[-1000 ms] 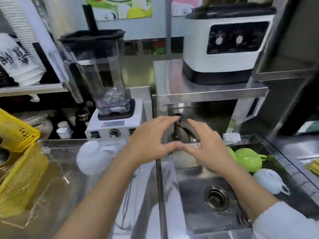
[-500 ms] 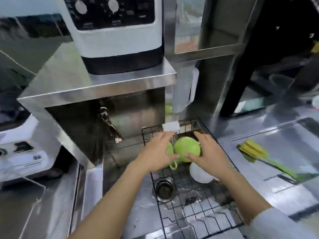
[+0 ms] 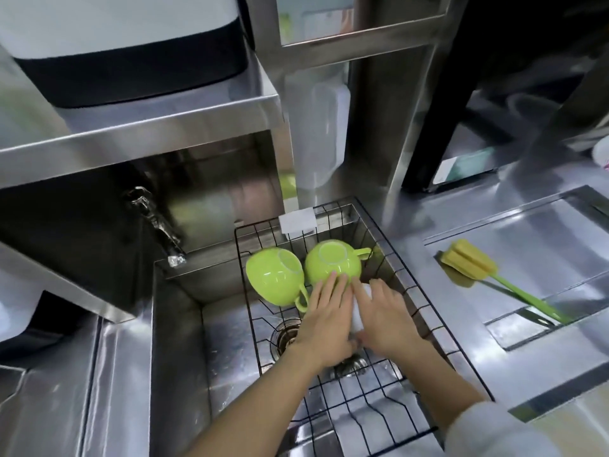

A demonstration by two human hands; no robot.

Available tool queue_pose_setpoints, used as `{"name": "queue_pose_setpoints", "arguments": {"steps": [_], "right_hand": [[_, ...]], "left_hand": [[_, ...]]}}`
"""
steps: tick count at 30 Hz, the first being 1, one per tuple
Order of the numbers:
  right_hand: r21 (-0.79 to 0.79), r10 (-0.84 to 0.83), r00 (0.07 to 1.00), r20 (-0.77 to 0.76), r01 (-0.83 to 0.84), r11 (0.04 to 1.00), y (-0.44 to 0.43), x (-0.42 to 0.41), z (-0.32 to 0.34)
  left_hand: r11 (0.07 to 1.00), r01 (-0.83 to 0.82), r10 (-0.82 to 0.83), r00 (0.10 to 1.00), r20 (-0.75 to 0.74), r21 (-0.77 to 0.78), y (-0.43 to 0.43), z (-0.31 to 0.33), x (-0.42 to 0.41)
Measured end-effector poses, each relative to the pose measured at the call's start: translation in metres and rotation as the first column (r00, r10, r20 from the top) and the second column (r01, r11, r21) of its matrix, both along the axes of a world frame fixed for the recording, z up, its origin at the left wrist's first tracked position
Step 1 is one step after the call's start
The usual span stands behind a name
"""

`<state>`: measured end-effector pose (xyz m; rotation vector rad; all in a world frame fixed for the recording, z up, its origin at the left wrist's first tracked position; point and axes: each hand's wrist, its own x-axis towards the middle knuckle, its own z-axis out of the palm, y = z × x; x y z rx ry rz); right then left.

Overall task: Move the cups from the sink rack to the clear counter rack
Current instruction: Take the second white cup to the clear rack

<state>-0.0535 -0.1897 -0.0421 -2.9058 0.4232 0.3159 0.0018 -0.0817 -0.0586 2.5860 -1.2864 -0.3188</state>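
A black wire rack [image 3: 425, 303] sits in the right side of the steel sink. Two green cups lie upside down at its far end: one on the left [image 3: 275, 280] with its handle toward me, one on the right [image 3: 333, 263] with its handle pointing right. A white cup [image 3: 359, 305] lies just in front of them, mostly hidden between my hands. My left hand [image 3: 324, 319] cups its left side, fingertips touching the right green cup. My right hand [image 3: 384, 316] covers its right side. The clear counter rack is out of view.
A faucet [image 3: 155, 222] juts out under a steel shelf at the left. The drain [image 3: 285, 338] lies left of the rack. A green-handled yellow sponge brush [image 3: 474, 270] rests on the recessed counter at the right. A white appliance stands on the shelf above.
The view swung right from the blender to the sink rack. Both hands dropped from the right green cup and closed around the white cup.
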Motion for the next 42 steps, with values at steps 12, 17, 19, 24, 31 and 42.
{"name": "queue_pose_setpoints", "arguments": {"steps": [12,17,19,24,31,42], "right_hand": [[0.211,-0.001,0.985,0.17,-0.035,0.977,0.011,0.002,0.059],[0.26,0.082,0.954,0.289,-0.161,0.952,0.04,0.014,0.128],[0.226,0.12,0.927,0.356,-0.21,0.951,0.062,0.02,0.154],[0.171,0.211,0.833,0.512,-0.339,0.925,0.135,0.028,0.209],[0.159,0.322,0.688,0.65,-0.538,0.828,0.253,0.036,0.256],[0.289,0.395,0.595,0.7,-0.742,0.605,0.453,0.084,0.263]], "left_hand": [[0.956,-0.078,0.051,0.994,-0.102,-0.284,0.023,0.037,0.007],[0.886,-0.048,0.096,0.992,0.08,-0.462,0.07,0.105,0.019],[0.867,-0.043,0.134,0.979,0.15,-0.497,0.094,0.128,0.022],[0.807,-0.054,0.24,0.94,0.242,-0.589,0.171,0.184,0.022],[0.765,-0.087,0.407,0.833,0.375,-0.638,0.297,0.233,0.014],[0.745,-0.329,0.609,0.692,0.389,-0.581,0.499,0.257,0.016]]}}
